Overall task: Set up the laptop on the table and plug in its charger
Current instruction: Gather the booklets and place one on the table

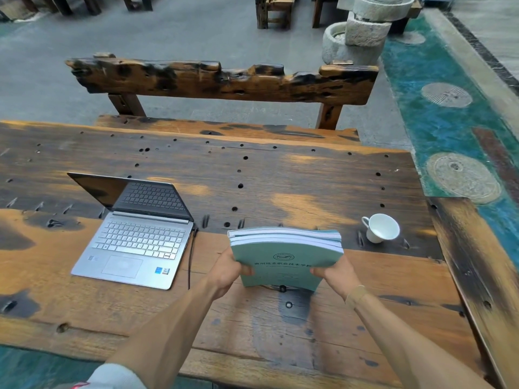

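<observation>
Laptop: the silver laptop sits open on the left part of the wooden worktop, lid tilted back, screen dark, keyboard facing the person.

Charger cable: a thin black cable meets the laptop's right edge near the hinge and runs toward the near edge of the worktop. It looks plugged into the machine, though the connector itself is too small to be sure of. The charger brick and any wall socket are out of view.

Left hand: the left hand is closed on the lower left corner of a stack of teal booklets, thumb on the front cover.

Right hand: the right hand is closed on the lower right corner of the same stack, thumb on the cover too; a pale band sits at that wrist.

Booklets: several thin bound copies held together, tipped up with the bottom edge near or on the worktop (whether it touches, I cannot tell), well to the right of the laptop.

Cup: a white teacup lies on its side near the right end of the worktop, apart from everything else.

Bench: a rough dark wooden bench stands beyond the far edge.

Progress: the laptop appears placed and opened, and the cable seems attached at the laptop end, so the main steps look done. Unconfirmed is the mains end of the charger. Both hands are busy with the booklets, which reads as tidying, not the core task.
</observation>
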Demonstrator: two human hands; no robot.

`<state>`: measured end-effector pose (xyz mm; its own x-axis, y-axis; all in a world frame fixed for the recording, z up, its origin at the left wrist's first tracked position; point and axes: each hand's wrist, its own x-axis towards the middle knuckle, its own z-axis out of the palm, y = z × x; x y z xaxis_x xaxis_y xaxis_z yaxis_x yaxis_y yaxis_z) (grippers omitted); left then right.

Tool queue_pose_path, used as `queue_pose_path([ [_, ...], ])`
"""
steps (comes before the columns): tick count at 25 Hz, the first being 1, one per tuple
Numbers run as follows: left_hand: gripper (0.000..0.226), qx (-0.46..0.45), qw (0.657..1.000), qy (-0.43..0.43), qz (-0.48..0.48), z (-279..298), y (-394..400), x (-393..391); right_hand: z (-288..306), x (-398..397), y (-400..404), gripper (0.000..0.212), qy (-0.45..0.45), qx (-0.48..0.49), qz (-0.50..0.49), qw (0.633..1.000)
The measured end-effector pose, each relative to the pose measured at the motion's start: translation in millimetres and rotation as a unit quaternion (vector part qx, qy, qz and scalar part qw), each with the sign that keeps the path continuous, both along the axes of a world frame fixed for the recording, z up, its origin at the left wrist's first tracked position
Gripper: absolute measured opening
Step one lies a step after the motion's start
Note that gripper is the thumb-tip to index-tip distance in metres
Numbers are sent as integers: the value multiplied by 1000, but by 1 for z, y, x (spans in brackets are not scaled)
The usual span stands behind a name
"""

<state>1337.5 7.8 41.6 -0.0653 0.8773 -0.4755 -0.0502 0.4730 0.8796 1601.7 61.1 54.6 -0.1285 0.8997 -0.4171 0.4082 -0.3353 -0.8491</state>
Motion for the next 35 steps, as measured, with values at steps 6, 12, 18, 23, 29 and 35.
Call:
queue_pose_path([
  [6,68,-21,999,0,-30,-1,4,-7,-3,-3,0,40,13,-10,6,1000],
  [12,55,-34,993,79,-75,-3,-1,-23,-12,6,1,32,-77,-19,28,996],
  [18,46,-18,995,83,-44,-8,4,-24,-11,-5,5,28,-82,-19,-32,996],
  [23,35,-29,997,56,-47,1,9,-36,-1,-10,10,34,-28,-38,-39,998],
  [29,49,-72,997,-6,6,25,-2,-47,18,-34,13,42,72,-65,-40,994],
  [35,51,-83,995,-10,57,44,-35,-46,34,-51,15,49,89,-115,22,989],
])
